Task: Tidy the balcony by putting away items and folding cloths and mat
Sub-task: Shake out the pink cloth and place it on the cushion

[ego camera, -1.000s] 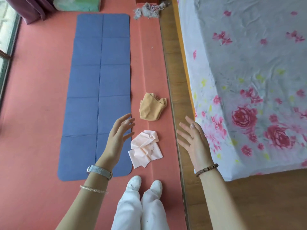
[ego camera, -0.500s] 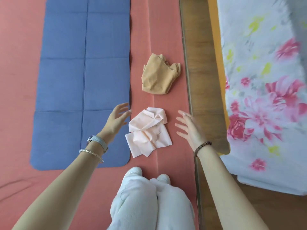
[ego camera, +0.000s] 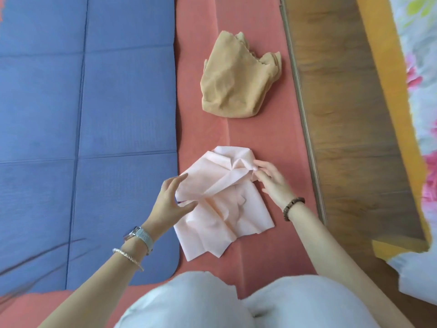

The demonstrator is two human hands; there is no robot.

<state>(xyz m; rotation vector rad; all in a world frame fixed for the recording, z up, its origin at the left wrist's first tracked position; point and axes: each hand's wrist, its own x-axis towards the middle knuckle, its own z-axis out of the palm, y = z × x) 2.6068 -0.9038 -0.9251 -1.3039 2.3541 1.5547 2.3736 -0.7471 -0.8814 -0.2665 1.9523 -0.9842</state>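
Both hands have come down from beside the pink cloth [ego camera: 220, 209] and now hold it: the left hand [ego camera: 169, 204] grasps its left edge between thumb and fingers, and the right hand [ego camera: 275, 184] pinches a crumpled fold at its upper right. The cloth lies on the red floor covering [ego camera: 260, 138], just beside the blue mat [ego camera: 94, 110], with a tan cloth [ego camera: 236, 79] lying apart, farther ahead

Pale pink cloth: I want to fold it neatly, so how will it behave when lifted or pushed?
Probably floppy: the pale pink cloth lies crumpled with soft creases, so it should drape, not hold shape. Likely light, since it looks thin. Pushed across the red floor covering, it may bunch rather than slide.
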